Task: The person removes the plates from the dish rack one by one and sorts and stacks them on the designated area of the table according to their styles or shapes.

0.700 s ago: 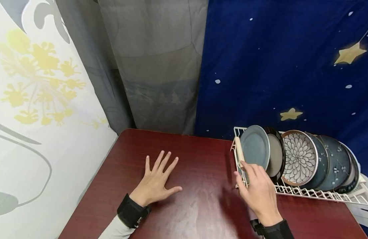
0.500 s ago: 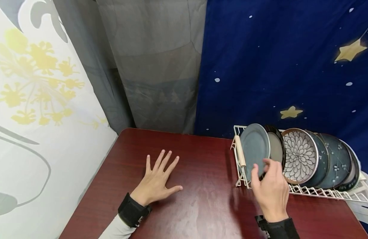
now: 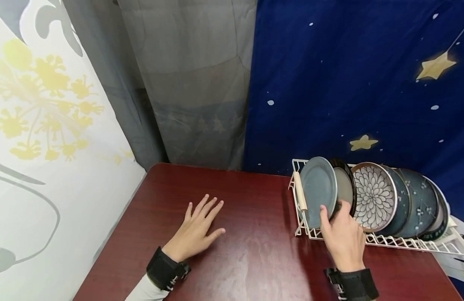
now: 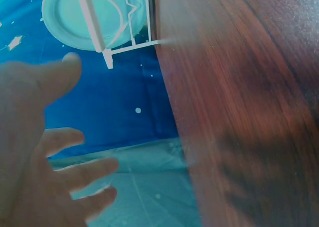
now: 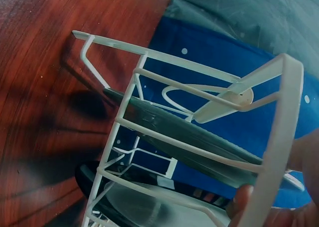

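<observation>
The right hand (image 3: 344,238) pinches the near edge of a grey-blue plate (image 3: 317,188), thumb on one side and fingers curled behind. That plate stands on edge in a white wire rack (image 3: 397,241), at the end closest to the pale handle (image 3: 300,191). Just beside it is a black-rimmed plate (image 3: 344,184), then one with a petal pattern (image 3: 374,196) and further upright dishes (image 3: 421,205), partly hidden by one another. The left hand (image 3: 194,234) holds nothing; its fingers are spread over the dark red surface (image 3: 250,255), well apart from the rack (the left wrist view catches its shadow on the wood). Black bands circle both wrists. Behind hang a blue star-printed cloth (image 3: 311,83) and a grey curtain (image 3: 194,83).
</observation>
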Action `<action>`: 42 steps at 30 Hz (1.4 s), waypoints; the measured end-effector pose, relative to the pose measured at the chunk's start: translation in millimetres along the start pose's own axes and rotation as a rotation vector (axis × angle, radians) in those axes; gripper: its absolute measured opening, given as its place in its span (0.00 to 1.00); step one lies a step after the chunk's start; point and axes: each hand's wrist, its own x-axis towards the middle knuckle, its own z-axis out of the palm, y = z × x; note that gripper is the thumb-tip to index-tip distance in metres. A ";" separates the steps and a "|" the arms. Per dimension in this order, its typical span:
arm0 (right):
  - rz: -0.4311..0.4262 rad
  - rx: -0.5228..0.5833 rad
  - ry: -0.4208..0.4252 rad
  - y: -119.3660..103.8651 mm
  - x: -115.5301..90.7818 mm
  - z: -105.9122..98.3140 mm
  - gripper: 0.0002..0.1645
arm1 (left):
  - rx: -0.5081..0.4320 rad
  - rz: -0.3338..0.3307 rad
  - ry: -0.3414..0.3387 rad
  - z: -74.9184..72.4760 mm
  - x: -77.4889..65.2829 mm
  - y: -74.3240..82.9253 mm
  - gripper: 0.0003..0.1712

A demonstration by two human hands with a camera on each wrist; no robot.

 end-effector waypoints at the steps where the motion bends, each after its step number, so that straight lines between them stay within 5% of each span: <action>1: -0.003 -0.004 -0.006 0.5 1.4 1.3 0.32 | -0.026 0.000 0.014 -0.3 0.4 -0.1 0.40; 12: -0.062 0.004 -0.010 3.1 7.1 12.2 0.24 | -0.092 0.029 0.118 -2.6 1.1 -2.1 0.19; 21: -0.088 0.079 0.039 3.5 7.7 19.3 0.14 | -0.128 0.021 0.122 3.1 3.8 -2.3 0.20; 29: -0.206 0.137 0.144 6.4 8.5 25.7 0.18 | -0.122 0.025 0.074 6.6 5.0 -1.5 0.21; 42: -0.308 0.201 0.242 8.9 9.3 18.1 0.13 | -0.126 0.038 0.097 6.0 3.7 -1.5 0.21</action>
